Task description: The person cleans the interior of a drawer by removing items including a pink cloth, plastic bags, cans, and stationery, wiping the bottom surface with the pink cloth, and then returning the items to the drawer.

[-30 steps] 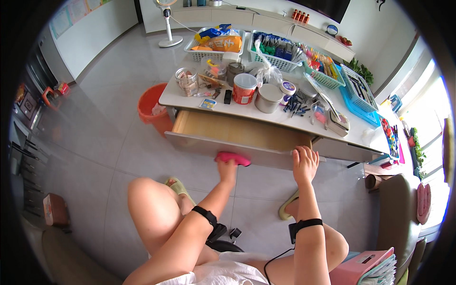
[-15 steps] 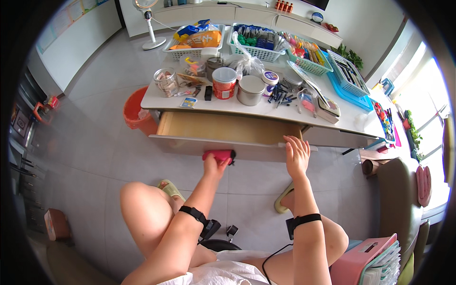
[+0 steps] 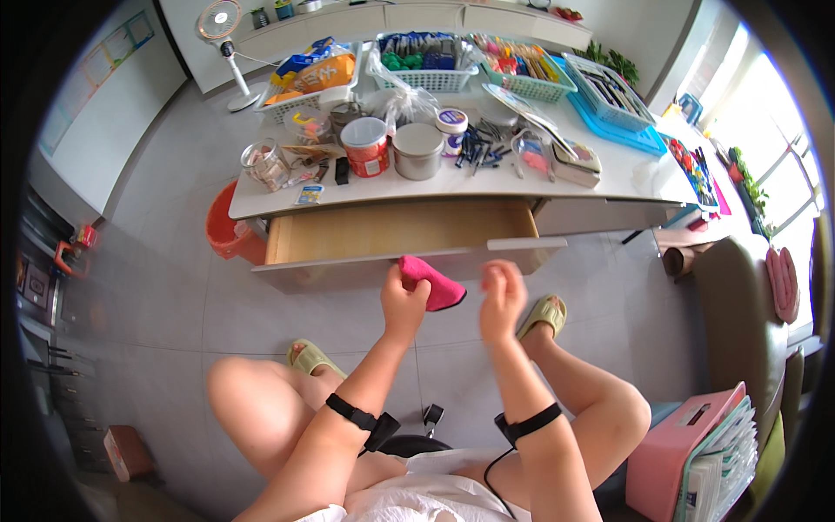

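Note:
My left hand (image 3: 406,302) grips a small bright pink fabric pouch (image 3: 439,287) with a dark edge, its fingers and thumb pinching one end. The pouch hangs over the floor just in front of the pulled-out drawer (image 3: 348,267), tilted down toward the right. Close by on its right is my right hand (image 3: 502,300), apart from the pouch; its fingers are loosely bent, a little blurred, and nothing shows in them. Light wood lines the inside of the drawer, which sits under the white table (image 3: 365,198).
Along the table stand a red-and-white can (image 3: 364,148), a silver tin (image 3: 418,152), a glass jar (image 3: 265,165) and several filled baskets (image 3: 435,81). An orange bin (image 3: 228,230) is at the table's left end. A pink file box (image 3: 665,452) stands beside my right leg.
My left hand has raised the pink pouch and turned it, so its dark edge now points down to the right. My right hand has left the drawer front and moved left toward the pouch.

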Demonstrator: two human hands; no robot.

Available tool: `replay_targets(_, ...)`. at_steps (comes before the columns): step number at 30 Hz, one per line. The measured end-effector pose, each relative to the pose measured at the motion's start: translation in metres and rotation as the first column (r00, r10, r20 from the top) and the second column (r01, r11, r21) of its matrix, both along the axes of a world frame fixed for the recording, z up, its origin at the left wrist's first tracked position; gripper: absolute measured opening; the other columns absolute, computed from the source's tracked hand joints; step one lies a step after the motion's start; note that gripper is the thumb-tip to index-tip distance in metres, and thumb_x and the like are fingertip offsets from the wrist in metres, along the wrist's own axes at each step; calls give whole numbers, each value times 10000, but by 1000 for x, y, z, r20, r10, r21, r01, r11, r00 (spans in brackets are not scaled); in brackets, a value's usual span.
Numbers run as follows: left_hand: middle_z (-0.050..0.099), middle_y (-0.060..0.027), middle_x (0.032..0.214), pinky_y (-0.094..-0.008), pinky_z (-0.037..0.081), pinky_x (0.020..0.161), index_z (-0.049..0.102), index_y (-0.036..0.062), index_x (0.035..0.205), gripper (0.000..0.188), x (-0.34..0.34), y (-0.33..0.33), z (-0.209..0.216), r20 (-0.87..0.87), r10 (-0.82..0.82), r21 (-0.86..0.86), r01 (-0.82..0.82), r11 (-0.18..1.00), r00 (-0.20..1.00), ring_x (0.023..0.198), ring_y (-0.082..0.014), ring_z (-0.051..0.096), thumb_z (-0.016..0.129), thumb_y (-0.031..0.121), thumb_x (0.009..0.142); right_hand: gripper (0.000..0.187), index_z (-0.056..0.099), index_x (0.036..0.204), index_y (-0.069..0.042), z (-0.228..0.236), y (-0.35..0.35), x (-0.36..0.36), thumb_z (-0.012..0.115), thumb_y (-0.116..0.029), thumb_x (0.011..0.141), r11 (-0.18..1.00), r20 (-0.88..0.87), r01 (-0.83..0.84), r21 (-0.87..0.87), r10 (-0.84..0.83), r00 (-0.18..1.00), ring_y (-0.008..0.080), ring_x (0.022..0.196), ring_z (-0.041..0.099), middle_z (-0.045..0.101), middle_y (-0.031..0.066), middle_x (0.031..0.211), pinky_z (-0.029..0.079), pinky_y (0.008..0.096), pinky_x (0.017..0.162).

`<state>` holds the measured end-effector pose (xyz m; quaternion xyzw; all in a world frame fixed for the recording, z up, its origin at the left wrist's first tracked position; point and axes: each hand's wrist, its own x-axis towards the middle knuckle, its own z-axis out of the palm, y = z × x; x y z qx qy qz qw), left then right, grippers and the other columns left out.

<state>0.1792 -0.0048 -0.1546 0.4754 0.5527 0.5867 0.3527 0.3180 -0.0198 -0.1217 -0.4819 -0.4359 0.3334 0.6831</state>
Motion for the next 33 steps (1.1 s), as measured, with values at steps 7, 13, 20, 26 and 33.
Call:
replay_targets(7, 623, -127, 796, -395, 474, 629, 592, 45, 786, 75, -11, -8, 30, -673, -465, -64, 580, 812, 576, 731, -312, 597, 597, 45, 711, 429, 411, 1246, -15, -27, -2, -48, 385, -329, 956, 914, -877, -364, -178, 21, 481, 206, 931, 574, 602, 108, 1063, 457, 344, 840)
replay_targets(13, 630, -115, 886, -403, 432, 839, 613, 62, 937, 205, -66, 21, 69, -791, -3, 178, 235, 955, 612, 888, -305, 584, 633, 151, 752, 510, 278, 1259, 35, -59, 17, -15, 452, 14, 780, 964, -702, -19, -266, -180, 689, 262, 891, 601, 521, 194, 1088, 532, 366, 727)
replay_targets(20, 654, -148, 961, -429, 377, 964, 635, 26, 1006, 404, -126, 41, 32, -805, -213, -75, 261, 962, 553, 962, -298, 602, 428, 366, 935, 473, 436, 1230, 18, -49, 38, -71, 484, 17, 760, 907, -599, 375, -190, -410, 688, 182, 986, 507, 490, 93, 1140, 428, 286, 856)
replay_targets(26, 647, -148, 1020, -323, 455, 840, 639, 20, 1038, 446, -143, 58, 38, -594, -465, -300, 355, 885, 656, 985, -267, 607, 430, 400, 938, 243, 526, 935, -16, -59, 30, -184, 591, -53, 704, 952, -88, 174, -253, -202, 975, 277, 910, 522, 535, 161, 978, 419, 358, 831)
replay_targets(33, 643, -161, 1031, -294, 450, 832, 632, 3, 1037, 436, -147, 55, 43, -511, -525, -285, 442, 850, 681, 959, -226, 617, 475, 394, 926, 247, 473, 1073, 13, -105, 66, -27, 511, -29, 833, 781, -557, 522, -343, -616, 557, 181, 710, 594, 583, 114, 907, 527, 302, 633)
